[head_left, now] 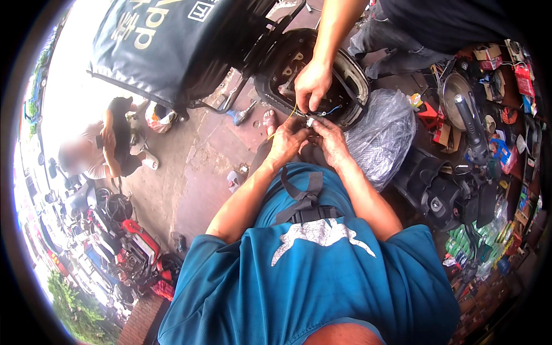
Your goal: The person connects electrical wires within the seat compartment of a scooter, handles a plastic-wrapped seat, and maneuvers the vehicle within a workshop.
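Note:
Both of my hands meet in front of my body, at the near edge of an open dark scooter body (360,86). My right hand (332,141) is closed, with a small white connector (311,122) pinched at its fingertips. Close beside it, my left hand (286,141) is closed on a thin yellow wire (294,109), its fingertips almost touching the connector. Another person's hand (313,85) reaches down from above, fingers pinched near the same wire. A short blue wire (333,110) shows inside the scooter body. Fingers hide the wire ends.
Crumpled clear plastic (382,132) lies right of the scooter body. A large black delivery box (155,52) stands at upper left, a blue-handled power tool (240,116) below it on the paving. Scooter parts (440,190) and goods crowd the right; a person (106,138) crouches at left.

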Available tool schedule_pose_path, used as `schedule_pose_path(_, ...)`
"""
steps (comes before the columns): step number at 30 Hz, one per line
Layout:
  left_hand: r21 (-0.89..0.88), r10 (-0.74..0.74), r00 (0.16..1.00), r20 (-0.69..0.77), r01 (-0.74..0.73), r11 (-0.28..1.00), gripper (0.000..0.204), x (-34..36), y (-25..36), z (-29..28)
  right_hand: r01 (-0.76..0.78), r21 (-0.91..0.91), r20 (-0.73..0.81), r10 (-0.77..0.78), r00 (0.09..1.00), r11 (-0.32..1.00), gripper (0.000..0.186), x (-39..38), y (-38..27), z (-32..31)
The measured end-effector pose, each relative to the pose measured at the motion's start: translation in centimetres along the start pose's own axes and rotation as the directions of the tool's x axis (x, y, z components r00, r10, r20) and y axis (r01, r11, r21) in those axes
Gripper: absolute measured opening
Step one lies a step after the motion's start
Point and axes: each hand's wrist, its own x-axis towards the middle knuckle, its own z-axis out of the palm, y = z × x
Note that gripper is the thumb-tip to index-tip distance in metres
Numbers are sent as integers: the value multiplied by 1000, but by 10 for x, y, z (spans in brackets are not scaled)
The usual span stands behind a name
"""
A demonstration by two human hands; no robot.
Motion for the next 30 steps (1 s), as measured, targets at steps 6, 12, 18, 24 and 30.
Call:
schedule_pose_path(6, -630, -587, 809, 21, 467, 621, 28, -3, 5, 3, -40, 5, 26, 40, 999, 999, 23, 2, -2, -1)
schedule_pose_path(12, -467, -612, 791, -3, 540, 700, 26, -9, -6, 3, -103, 92, 43, 99, 994, 990, 19, -3, -9, 6)
schedule_pose_path(18, -434, -633, 770, -83, 544, 718, 29, -15, -12, 1, -60, 154, 13, 59, 998, 986, 19, 8, -13, -8)
schedule_pose_path(24, -375, -616, 776, -136, 535, 757, 28, -17, -3, -7, 168, 54, -217, -153, 964, 984, 24, 19, -42, 1)
schedule_pose_path(30, -186, -490, 820, -296, 454, 871, 20, -25, 13, -28, 137, -342, -426, -284, 859, 929, 31, 12, -32, -48)
